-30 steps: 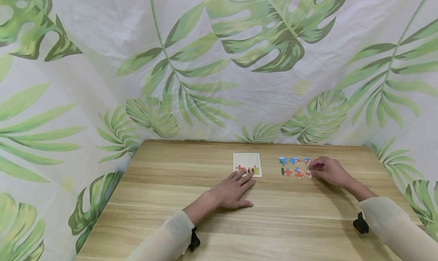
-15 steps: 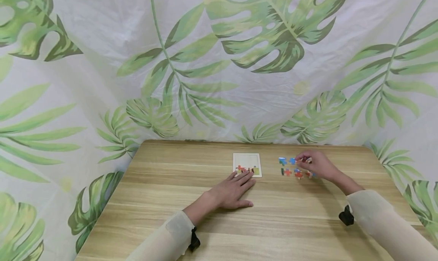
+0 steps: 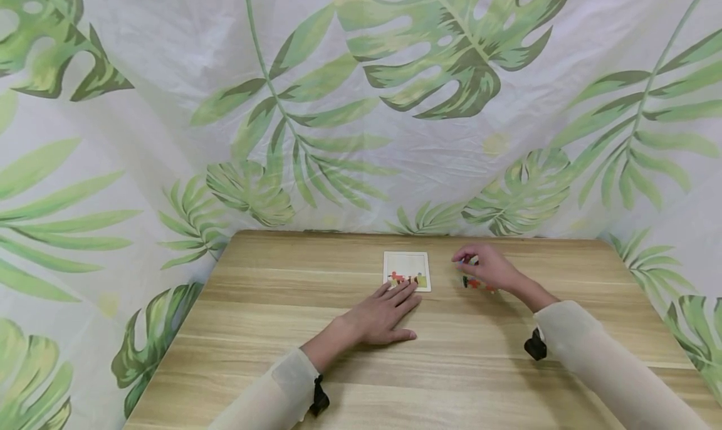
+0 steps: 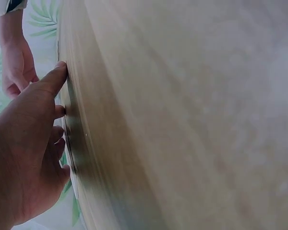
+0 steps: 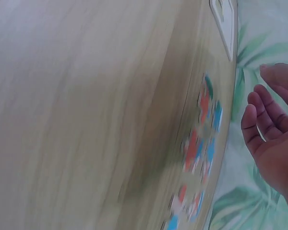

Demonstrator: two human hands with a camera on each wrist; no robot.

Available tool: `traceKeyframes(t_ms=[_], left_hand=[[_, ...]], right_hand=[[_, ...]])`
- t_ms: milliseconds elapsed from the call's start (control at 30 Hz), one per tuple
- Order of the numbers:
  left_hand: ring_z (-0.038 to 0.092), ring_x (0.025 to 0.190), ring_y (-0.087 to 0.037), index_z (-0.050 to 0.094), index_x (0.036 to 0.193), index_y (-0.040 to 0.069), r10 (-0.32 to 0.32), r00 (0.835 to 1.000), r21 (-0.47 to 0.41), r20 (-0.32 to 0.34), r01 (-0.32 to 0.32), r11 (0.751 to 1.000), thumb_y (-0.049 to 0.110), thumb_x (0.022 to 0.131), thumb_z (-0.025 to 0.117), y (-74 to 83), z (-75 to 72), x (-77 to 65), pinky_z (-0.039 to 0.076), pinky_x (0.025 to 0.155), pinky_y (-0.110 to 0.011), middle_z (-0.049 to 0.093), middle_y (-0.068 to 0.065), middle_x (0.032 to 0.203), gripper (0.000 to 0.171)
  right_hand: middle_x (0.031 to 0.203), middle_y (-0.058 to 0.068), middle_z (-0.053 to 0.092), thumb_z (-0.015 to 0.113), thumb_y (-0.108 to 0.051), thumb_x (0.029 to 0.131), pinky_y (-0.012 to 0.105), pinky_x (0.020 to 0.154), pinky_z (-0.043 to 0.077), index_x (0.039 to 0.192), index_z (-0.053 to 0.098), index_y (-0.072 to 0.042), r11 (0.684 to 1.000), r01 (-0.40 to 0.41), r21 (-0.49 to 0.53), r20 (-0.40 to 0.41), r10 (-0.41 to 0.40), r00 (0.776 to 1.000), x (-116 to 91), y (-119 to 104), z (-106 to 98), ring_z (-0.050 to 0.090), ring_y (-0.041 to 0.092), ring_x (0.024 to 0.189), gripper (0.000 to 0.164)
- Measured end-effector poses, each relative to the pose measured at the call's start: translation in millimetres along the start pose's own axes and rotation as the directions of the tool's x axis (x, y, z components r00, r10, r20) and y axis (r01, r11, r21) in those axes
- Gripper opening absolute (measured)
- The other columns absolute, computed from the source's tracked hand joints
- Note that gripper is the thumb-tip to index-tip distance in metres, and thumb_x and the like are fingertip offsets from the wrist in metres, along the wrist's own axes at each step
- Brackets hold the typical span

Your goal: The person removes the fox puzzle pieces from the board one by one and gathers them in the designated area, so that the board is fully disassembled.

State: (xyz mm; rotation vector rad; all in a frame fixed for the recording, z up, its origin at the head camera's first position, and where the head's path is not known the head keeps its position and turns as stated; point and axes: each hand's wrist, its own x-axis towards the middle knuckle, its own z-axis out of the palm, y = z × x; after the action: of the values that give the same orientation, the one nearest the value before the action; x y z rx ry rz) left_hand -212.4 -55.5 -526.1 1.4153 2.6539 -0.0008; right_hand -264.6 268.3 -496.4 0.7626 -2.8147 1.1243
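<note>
The left hand (image 3: 379,317) lies flat, straight fingers on the near side of the tray (image 3: 407,261), seemingly steadying it; the right hand (image 3: 487,267), fingers bent, is over loose pieces (image 5: 190,151) beside it, any grip impossible to tell

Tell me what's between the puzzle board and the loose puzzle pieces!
Just bare wooden tabletop. The head view shows a strip of it between the puzzle board and the loose puzzle pieces, and the right wrist view shows it too.

Soft light is washing this wood-grain table (image 3: 248,330); the right sleeve (image 3: 609,362) is casting shadow; at the right wrist, jigsaw pieces (image 5: 191,149) are blurring.
</note>
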Motion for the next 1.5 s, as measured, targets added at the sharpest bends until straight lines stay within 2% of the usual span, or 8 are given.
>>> traceKeyframes(t_ms=[133, 300, 367, 467, 633, 1033, 1367, 1500], left_hand=[[0.012, 0.164, -0.025, 0.021, 0.171, 0.015, 0.005, 1.0, 0.01, 0.0, -0.005, 1.0, 0.063, 0.109, 0.041, 1.6, -0.7, -1.0, 0.018, 0.132, -0.049, 0.011, -0.012, 0.178, 0.08], [0.012, 0.164, -0.025, 0.02, 0.171, 0.016, -0.005, 1.0, 0.019, -0.001, 0.005, 1.0, 0.061, 0.11, 0.04, 3.9, -1.0, -3.5, 0.019, 0.131, -0.047, 0.012, -0.012, 0.178, 0.079], [0.013, 0.164, -0.026, 0.021, 0.171, 0.015, -0.007, 1.0, 0.025, -0.009, 0.007, 1.0, 0.06, 0.111, 0.04, 4.2, -0.5, -4.1, 0.02, 0.131, -0.047, 0.013, -0.012, 0.178, 0.078], [0.014, 0.164, -0.027, 0.021, 0.171, 0.015, -0.007, 1.0, 0.032, -0.017, 0.008, 0.999, 0.059, 0.111, 0.039, 4.8, -0.6, -4.8, 0.021, 0.131, -0.048, 0.013, -0.013, 0.178, 0.077], [0.015, 0.164, -0.028, 0.022, 0.171, 0.015, -0.025, 0.999, 0.046, -0.021, 0.025, 0.999, 0.058, 0.112, 0.037, 7.6, -1.1, -4.1, 0.023, 0.13, -0.048, 0.015, -0.013, 0.178, 0.075], [0.015, 0.164, -0.025, 0.024, 0.171, 0.017, -0.042, 0.999, 0.104, -0.014, 0.043, 0.994, 0.06, 0.112, 0.034, 13.4, 4.5, -0.4, 0.022, 0.131, -0.045, 0.015, -0.011, 0.178, 0.074], [0.017, 0.164, -0.027, 0.026, 0.17, 0.015, -0.02, 1.0, 0.097, -0.016, 0.021, 0.995, 0.06, 0.111, 0.037, 12.4, 3.7, 0.2, 0.026, 0.13, -0.047, 0.017, -0.013, 0.177, 0.075], [0.018, 0.163, -0.028, 0.028, 0.169, 0.014, -0.014, 1.0, 0.082, -0.015, 0.015, 0.997, 0.06, 0.111, 0.039, 11.6, 1.2, 0.7, 0.026, 0.129, -0.048, 0.018, -0.014, 0.177, 0.075]], right_hand=[[0.108, 0.014, 0.077, 0.073, -0.003, 0.099, 0.033, 0.078, 0.057, 0.114, 0.078, 0.001, 1.0, 0.01, 0.015, 0.034, -0.01, 0.999, 11.5, -8.8, 10.0, 0.069, 0.019, 0.094, 0.016], [0.108, 0.014, 0.077, 0.072, -0.002, 0.099, 0.05, 0.086, 0.059, 0.115, 0.077, 0.002, 0.999, 0.034, 0.026, 0.079, -0.035, 0.996, 26.1, -17.9, 19.8, 0.07, 0.023, 0.096, 0.017], [0.106, 0.014, 0.078, 0.072, 0.0, 0.098, 0.053, 0.087, 0.059, 0.114, 0.077, 0.004, 0.998, 0.054, 0.029, 0.086, -0.056, 0.995, 31.6, -19.4, 23.7, 0.071, 0.025, 0.096, 0.017], [0.105, 0.012, 0.078, 0.072, -0.001, 0.099, 0.049, 0.088, 0.06, 0.115, 0.077, 0.005, 0.997, 0.062, 0.047, 0.103, -0.066, 0.992, 38.8, -21.4, 29.5, 0.071, 0.024, 0.096, 0.018], [0.108, 0.012, 0.078, 0.071, -0.006, 0.101, 0.042, 0.089, 0.059, 0.118, 0.076, 0.003, 0.997, 0.029, 0.076, 0.148, -0.04, 0.988, 49.7, -28.3, 37.3, 0.071, 0.023, 0.099, 0.021], [0.114, 0.011, 0.078, 0.069, -0.01, 0.103, 0.041, 0.093, 0.059, 0.122, 0.076, 0.002, 0.995, 0.03, 0.099, 0.239, -0.053, 0.97, 74.2, -34.8, 58.3, 0.071, 0.024, 0.105, 0.024], [0.102, 0.007, 0.079, 0.071, -0.003, 0.1, 0.028, 0.083, 0.059, 0.116, 0.078, 0.002, 0.988, 0.063, 0.143, 0.291, -0.103, 0.951, 84.2, -29.0, 72.8, 0.071, 0.011, 0.09, 0.018], [0.099, 0.007, 0.078, 0.073, -0.002, 0.099, 0.026, 0.081, 0.059, 0.115, 0.079, 0.002, 0.986, 0.076, 0.149, 0.304, -0.119, 0.945, 86.8, -31.8, 75.6, 0.07, 0.009, 0.088, 0.018]])
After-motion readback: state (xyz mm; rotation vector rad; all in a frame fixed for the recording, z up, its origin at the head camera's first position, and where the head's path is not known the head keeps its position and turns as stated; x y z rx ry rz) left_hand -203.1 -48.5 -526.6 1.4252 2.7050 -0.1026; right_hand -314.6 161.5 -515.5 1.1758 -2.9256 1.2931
